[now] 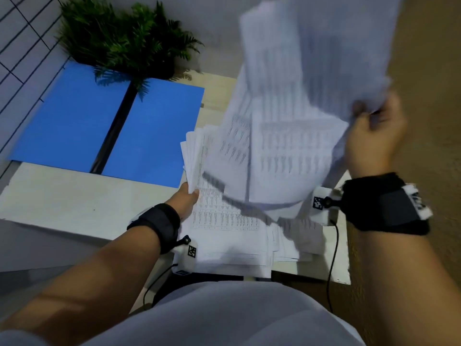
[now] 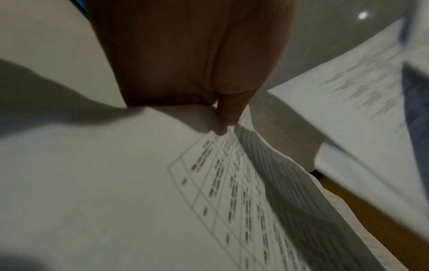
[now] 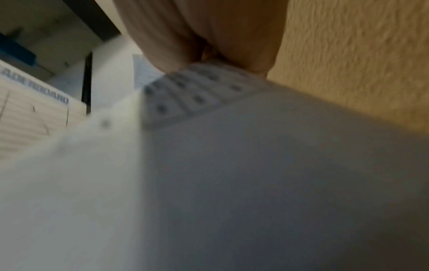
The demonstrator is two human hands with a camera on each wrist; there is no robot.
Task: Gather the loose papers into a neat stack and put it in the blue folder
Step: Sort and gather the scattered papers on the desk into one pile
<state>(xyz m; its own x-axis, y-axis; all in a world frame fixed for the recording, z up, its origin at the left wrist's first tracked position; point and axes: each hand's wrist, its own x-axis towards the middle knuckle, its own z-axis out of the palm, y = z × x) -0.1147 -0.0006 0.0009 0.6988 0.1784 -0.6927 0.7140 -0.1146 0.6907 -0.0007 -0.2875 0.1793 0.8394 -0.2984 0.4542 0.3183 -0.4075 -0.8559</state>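
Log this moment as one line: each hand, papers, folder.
left hand: pinching paper pile edge | right hand: holding lifted sheets | blue folder: open, no papers inside

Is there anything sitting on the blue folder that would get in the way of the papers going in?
Mostly no. The blue folder lies open and flat, left of the papers. Only some fronds of the fern hang over its far edge; the rest shows bare, and nothing visible lies between papers and folder.
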